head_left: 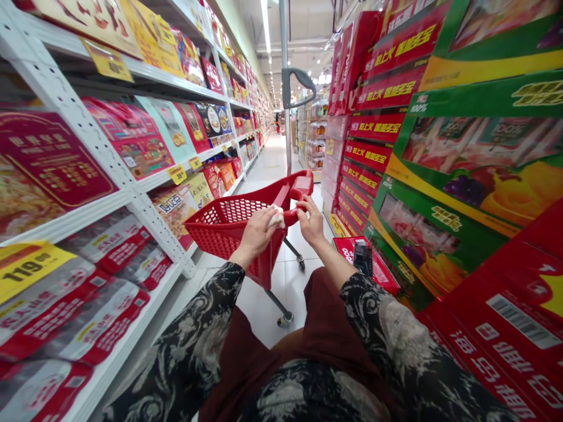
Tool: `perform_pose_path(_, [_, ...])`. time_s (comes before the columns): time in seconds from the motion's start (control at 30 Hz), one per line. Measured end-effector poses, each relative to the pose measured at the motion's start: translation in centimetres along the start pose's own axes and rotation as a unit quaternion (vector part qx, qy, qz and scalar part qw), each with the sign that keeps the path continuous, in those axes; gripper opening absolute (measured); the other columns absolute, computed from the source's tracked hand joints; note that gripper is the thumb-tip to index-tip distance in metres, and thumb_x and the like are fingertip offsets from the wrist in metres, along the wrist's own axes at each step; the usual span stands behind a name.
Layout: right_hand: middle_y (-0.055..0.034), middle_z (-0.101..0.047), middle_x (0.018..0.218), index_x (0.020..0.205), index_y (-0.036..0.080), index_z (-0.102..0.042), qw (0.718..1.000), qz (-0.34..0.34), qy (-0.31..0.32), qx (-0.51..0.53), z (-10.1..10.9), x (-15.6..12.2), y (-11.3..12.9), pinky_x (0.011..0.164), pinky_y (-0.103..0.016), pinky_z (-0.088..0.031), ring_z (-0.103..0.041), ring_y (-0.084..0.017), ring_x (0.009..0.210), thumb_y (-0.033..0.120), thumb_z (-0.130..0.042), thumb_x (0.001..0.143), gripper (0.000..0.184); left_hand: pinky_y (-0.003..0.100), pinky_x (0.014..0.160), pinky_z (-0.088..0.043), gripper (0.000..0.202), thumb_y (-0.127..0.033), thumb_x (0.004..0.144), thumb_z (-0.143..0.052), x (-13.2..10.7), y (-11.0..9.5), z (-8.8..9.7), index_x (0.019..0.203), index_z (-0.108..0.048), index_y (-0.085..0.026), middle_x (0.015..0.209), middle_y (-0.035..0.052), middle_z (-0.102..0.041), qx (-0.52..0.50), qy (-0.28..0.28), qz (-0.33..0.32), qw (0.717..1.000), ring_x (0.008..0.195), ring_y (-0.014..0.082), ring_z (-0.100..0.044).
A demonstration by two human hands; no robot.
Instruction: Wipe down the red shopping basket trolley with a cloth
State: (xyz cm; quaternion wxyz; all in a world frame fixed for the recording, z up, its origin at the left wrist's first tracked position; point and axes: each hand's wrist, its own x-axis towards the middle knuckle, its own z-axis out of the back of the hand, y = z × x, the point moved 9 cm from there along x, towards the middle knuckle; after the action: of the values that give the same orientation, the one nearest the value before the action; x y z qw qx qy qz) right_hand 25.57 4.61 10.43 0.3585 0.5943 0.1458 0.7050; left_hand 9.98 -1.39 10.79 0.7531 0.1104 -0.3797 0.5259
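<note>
A red plastic shopping cart (229,225) stands in a shop aisle in front of me, its basket showing nothing inside. My left hand (259,231) is closed on a white crumpled tissue (278,217), pressed against the cart's near rim. My right hand (310,220) grips the red rim of the cart close beside it, fingers curled over the edge. Both arms wear dark sleeves with a pale swirl pattern. A grey handle (299,85) on a pole rises behind the cart.
White shelves (101,158) full of red and yellow boxed goods run along the left. Stacked red and green cartons (440,152) wall the right side. A pale tiled aisle floor (272,158) runs ahead between them. A small dark device (363,258) sits near my right forearm.
</note>
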Motion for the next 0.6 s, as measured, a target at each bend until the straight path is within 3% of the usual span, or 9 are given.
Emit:
perform_pose_path(0.2, [-0.0124,-0.052,0.135,0.107,0.016,-0.063,0.999,-0.002,-0.028,-0.029,0.7,-0.4,0.1,0.109,-0.041,-0.034,-0.045,-0.021,0.129,0.026,-0.040,0.085,0.034,0.045,0.102,-0.041,0.035,-0.027,0.087,-0.045,-1.5,4.4,0.4,0.119,-0.055,-0.016,0.123,0.0135,-0.060,0.011,-0.024,0.056,0.998,0.115,0.0231,-0.054])
perform_pose_path(0.33, [-0.0096,-0.048,0.140,0.118,0.018,-0.059,0.998,0.014,-0.028,-0.058,0.2,-0.8,0.9,0.111,-0.046,-0.030,-0.036,-0.022,0.135,0.027,-0.039,0.086,0.039,0.045,0.107,-0.037,0.036,-0.026,0.088,-0.045,-0.2,1.5,-0.8,0.122,-0.053,-0.017,0.133,0.0136,-0.054,-0.007,-0.011,-0.001,1.000,0.124,0.0227,-0.048])
perform_pose_path(0.47, [-0.0111,-0.048,0.140,0.120,0.016,-0.058,0.997,0.004,-0.032,-0.068,0.3,-0.5,-0.1,0.111,-0.047,-0.030,-0.035,-0.023,0.136,0.027,-0.036,0.087,0.041,0.046,0.109,-0.035,0.037,-0.026,0.088,-0.046,1.4,-1.6,-2.1,0.124,-0.052,-0.019,0.138,0.0122,-0.050,-0.013,0.001,-0.044,0.999,0.129,0.0226,-0.044])
perform_pose_path(0.6, [-0.0112,-0.053,0.135,0.116,0.016,-0.060,0.997,0.013,-0.015,-0.075,0.6,0.2,-0.9,0.111,-0.046,-0.031,-0.041,-0.023,0.132,0.026,-0.035,0.087,0.040,0.047,0.109,-0.035,0.039,-0.025,0.088,-0.047,0.7,0.0,-2.3,0.126,-0.051,-0.018,0.139,0.0126,-0.050,0.002,0.002,-0.017,1.000,0.128,0.0236,-0.045])
